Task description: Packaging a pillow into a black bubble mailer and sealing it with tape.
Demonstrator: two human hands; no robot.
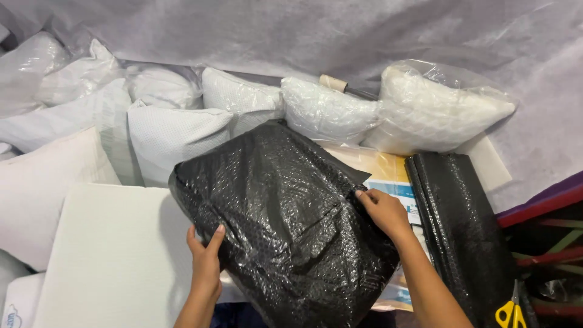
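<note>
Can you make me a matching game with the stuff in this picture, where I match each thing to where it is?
Things:
1. big black bubble-wrap bundle
2. yellow-handled scissors
3. folded black bubble wrap
4. flat white foam sheet

Places:
A. bottom right corner
B. in the middle, held between the left hand and the right hand
C. lower left, beside the bundle
D. right of the bundle, below the bagged white pillows

Pairs: 1-B, 2-A, 3-D, 4-C
</note>
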